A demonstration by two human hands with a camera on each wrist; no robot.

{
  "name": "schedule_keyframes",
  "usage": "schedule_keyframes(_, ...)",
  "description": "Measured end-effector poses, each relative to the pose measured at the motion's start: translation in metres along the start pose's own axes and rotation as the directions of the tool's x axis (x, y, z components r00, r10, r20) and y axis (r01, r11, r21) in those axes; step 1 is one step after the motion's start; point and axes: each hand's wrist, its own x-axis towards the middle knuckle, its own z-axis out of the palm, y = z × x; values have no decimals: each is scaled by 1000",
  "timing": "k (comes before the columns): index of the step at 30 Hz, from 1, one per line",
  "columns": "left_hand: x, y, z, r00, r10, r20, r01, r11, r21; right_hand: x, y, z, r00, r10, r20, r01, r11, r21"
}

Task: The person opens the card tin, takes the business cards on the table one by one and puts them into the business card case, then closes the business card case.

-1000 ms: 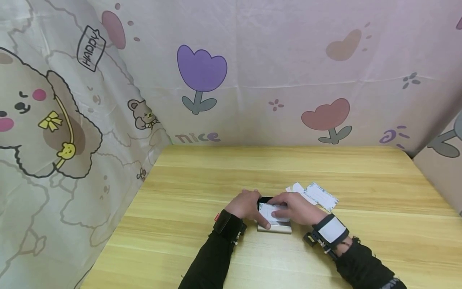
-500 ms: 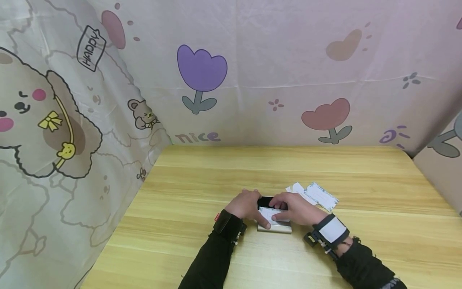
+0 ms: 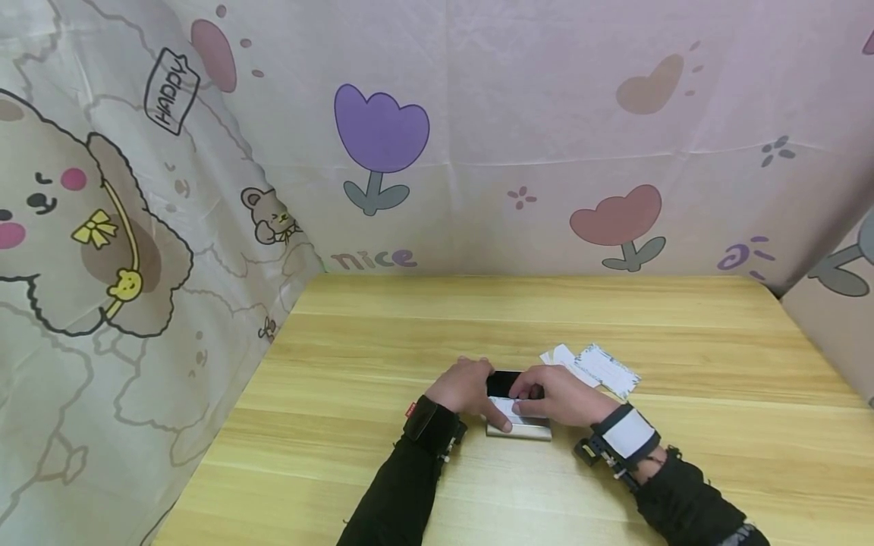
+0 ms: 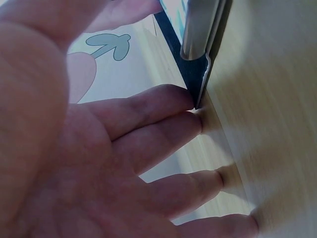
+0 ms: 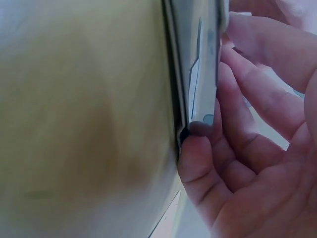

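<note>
A flat card case (image 3: 501,383) with a black inside and a silver front lip lies on the table. Inside it, a white card (image 3: 504,405) reaches the lip and leaves the black back part bare. My left hand (image 3: 463,387) holds the case's left side, thumb over the front and fingertips (image 4: 190,121) at its corner; its other fingers touch the table. From the right, my right hand (image 3: 563,394) holds the card with thumb and curled fingers at its back edge. One right fingertip (image 5: 195,153) sits at the case's corner in the right wrist view.
Behind my right hand lie a white card with a patterned border (image 3: 611,370) and more white card pieces (image 3: 565,358), partly overlapping. The wood-grain table (image 3: 410,326) meets a printed cloth (image 3: 478,114) at the back and left.
The white card has slid toward the front lip, baring more of the black inside. My right fingers have curled and drawn toward me. The left hand has stayed in place.
</note>
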Motion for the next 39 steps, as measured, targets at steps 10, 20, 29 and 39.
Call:
schedule_keyframes(10, -1, 0, 0, 1000, 3, 8, -3, 1000, -25, -1, 1, -4, 923, 169, -345, -255, 942, -219)
schedule_keyframes(20, -3, 0, -2, 1000, 8, -7, -8, 1000, -24, -12, 3, -15, 832, 418, -366, -519, 819, -245)
schedule_keyframes(29, -2, 1, -2, 1000, 11, -3, -11, 1000, -23, -10, 0, -16, 822, 318, -472, -489, 819, -299)
schedule_keyframes(39, -3, 1, 0, 1000, 5, -3, -5, 1000, -10, -12, -1, -19, 766, 288, -575, -535, 781, -322)
